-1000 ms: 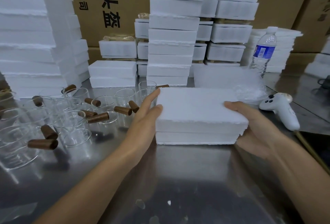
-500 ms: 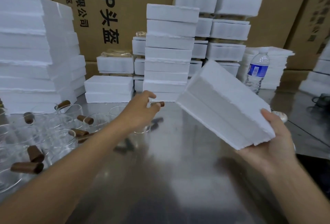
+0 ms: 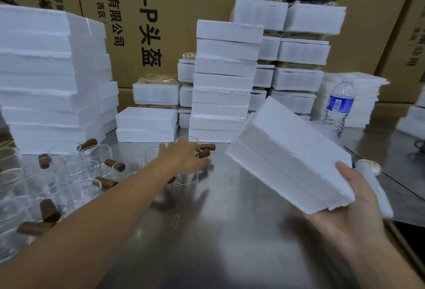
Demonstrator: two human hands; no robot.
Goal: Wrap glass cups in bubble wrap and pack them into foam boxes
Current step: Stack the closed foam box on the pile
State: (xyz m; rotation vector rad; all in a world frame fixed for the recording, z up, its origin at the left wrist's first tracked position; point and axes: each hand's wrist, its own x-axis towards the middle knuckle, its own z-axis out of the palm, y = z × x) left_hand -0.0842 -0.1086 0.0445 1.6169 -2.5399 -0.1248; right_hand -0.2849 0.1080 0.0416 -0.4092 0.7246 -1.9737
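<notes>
**Over the steel table: one hand on a cup, one under a box**

At the far middle of the table (image 3: pixel 230 238), the fingers of the left hand (image 3: pixel 184 158) are curling down over the rim of a glass cup (image 3: pixel 186 179), gripping it from above. A brown handle (image 3: pixel 203 153) is poking out by the fingertips. The cup is sitting upright beneath the palm, but the blur is hiding whether its base is touching the metal. It is just right of a crowd of other cups (image 3: pixel 76 173) with the same brown handles. The bare left forearm is stretching back to the lower left corner.

To the right, the right hand (image 3: pixel 345 210) is cupping a closed foam box (image 3: pixel 292 162) from beneath, its fingers hidden under the box and its thumb pressing on the top face near the corner. The box is hanging clear of the table, tilting up and away to the left. Just beyond that hand a white controller (image 3: pixel 373 187) is lying on the table, partly hidden.

Farther back, stacks of foam boxes (image 3: pixel 223 81) are standing in rows, with a taller pile (image 3: pixel 41 70) at the left. A water bottle (image 3: pixel 340 104) is standing upright beside the right-hand stacks. Cardboard cartons (image 3: pixel 174 1) printed with black characters are filling the background.
</notes>
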